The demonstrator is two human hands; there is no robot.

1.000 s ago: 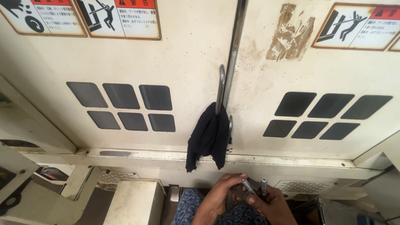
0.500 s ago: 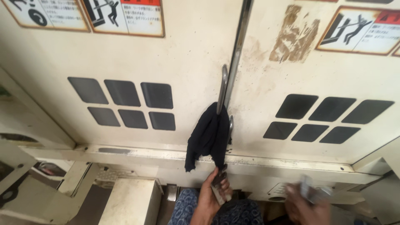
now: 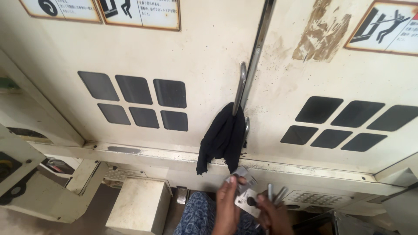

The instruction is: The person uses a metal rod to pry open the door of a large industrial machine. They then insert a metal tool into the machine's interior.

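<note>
Holding a small silver padlock (image 3: 246, 196) low in the near middle of the view, the left hand (image 3: 226, 209) pinches its upper edge between thumb and fingertips, while the right hand (image 3: 272, 215) is closed on its lower corner, with two thin metal rods (image 3: 274, 193), perhaps keys or a shackle, sticking up just beside its fingers. Both hands grasp the lock; neither is loose. A dark keyhole shows on the lock's flat face.

I judge the padlock to be rigid, dense for its size and smooth-sided, so it could slip from a light pinch; the flat faces and the body edges look like the surest places to hold, with the slim rods likely awkward and easy to drop.

No worktop carries anything here. Just beyond the hands stands a cream-painted metal double door (image 3: 174, 56), scuffed and stained, with dark vent grids (image 3: 135, 104) on each leaf and pictogram warning labels (image 3: 139, 13) along the far top. A black cloth (image 3: 222, 139) hangs soft and limp from the vertical bar handle (image 3: 239, 87) at the centre seam. A pale box-shaped block (image 3: 139, 206) sits lower left, and blue patterned fabric (image 3: 198, 215) shows beneath the hands.
</note>
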